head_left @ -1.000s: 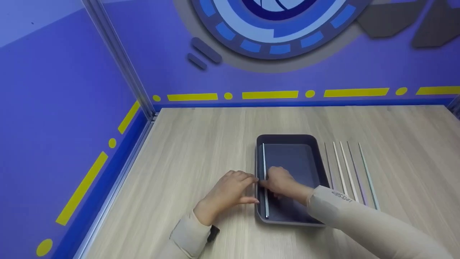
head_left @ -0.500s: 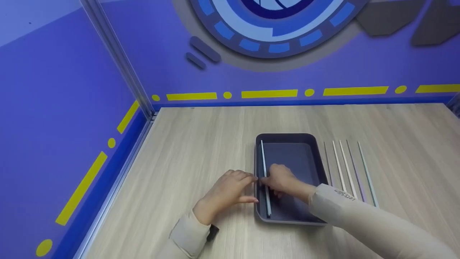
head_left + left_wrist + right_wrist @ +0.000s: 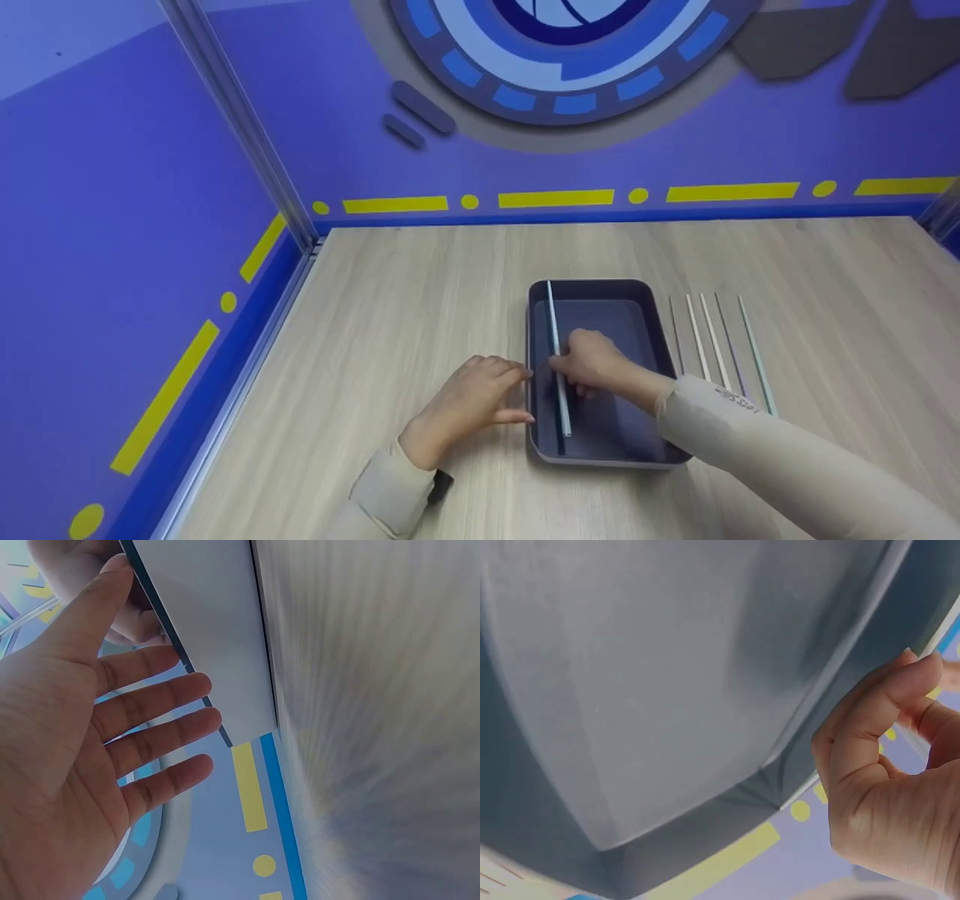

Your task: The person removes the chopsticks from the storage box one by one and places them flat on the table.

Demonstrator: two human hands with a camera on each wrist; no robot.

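Observation:
A dark grey rectangular tray stands on the wooden table. My right hand is over its left half, pinching a light teal chopstick between thumb and curled fingers. The chopstick runs lengthwise along the tray's left side, its far end overlapping the back rim in the head view. Seen from the right wrist, the hand is curled and the chopstick is hidden. My left hand is at the tray's left rim, fingers extended and thumb apart; its fingertips meet the rim in the left wrist view.
Right of the tray, several chopsticks lie side by side on the table: white ones, purple ones and a teal one. My right sleeve crosses over their near ends. Blue printed walls border the table behind and at left.
The right hand has moved away from me and slightly right, carrying the chopstick. Its far end has shifted up to the tray's back rim; its near end has left the front. The left hand stays put.

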